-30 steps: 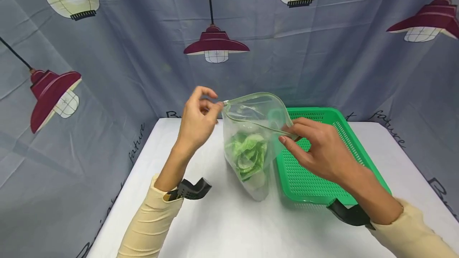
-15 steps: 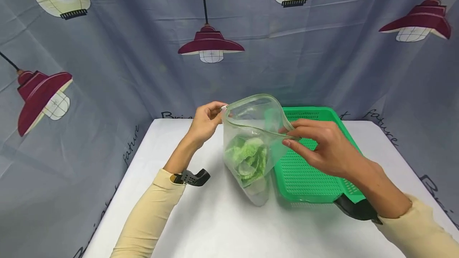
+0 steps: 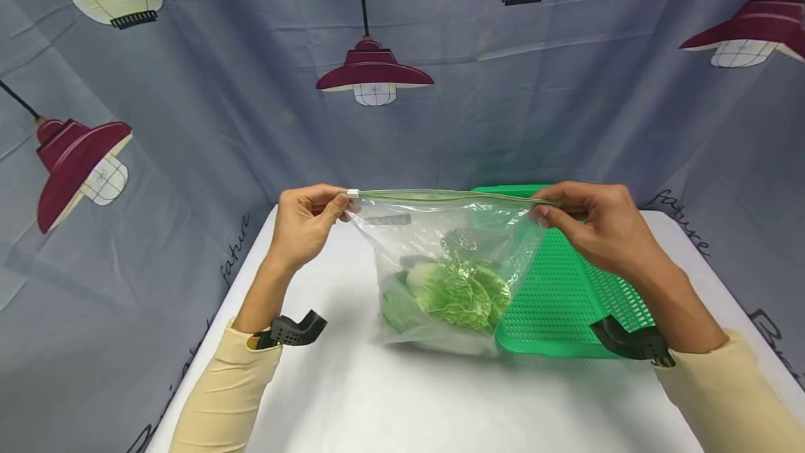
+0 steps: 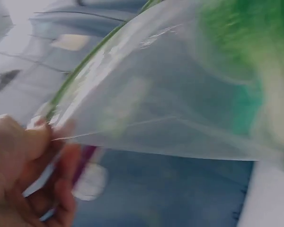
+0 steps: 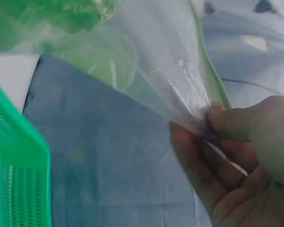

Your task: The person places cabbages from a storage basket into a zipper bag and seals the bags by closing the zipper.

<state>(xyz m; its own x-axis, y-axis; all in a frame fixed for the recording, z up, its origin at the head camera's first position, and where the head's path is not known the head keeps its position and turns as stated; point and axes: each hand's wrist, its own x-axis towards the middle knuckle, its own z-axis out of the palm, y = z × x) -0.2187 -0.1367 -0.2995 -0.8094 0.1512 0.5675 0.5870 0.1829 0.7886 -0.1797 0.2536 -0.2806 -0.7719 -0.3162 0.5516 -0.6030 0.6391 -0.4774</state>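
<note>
A clear zip bag (image 3: 453, 243) hangs between both hands, its green-edged mouth pulled straight across. Inside it lies a leafy green vegetable that looks like lettuce or cabbage (image 3: 465, 292). My left hand (image 3: 303, 224) pinches the top left corner, right at a small white slider (image 3: 353, 193). At the opposite corner my right hand (image 3: 600, 226) pinches the bag between thumb and fingers. In the left wrist view, the left hand (image 4: 31, 175) grips the bag's corner under the green strip. The right wrist view has the right hand (image 5: 246, 156) pinching the plastic's other end.
A green perforated basket (image 3: 553, 299) stands on the white table (image 3: 352, 397), behind and to the right of the bag. A grey curtain (image 3: 251, 75) printed with lamps surrounds the table at the back and sides.
My left hand has come onto the slider corner and moved left; my right hand has shifted right. The bag's mouth, earlier gaping, is now stretched flat, and the bag faces me broadside.
</note>
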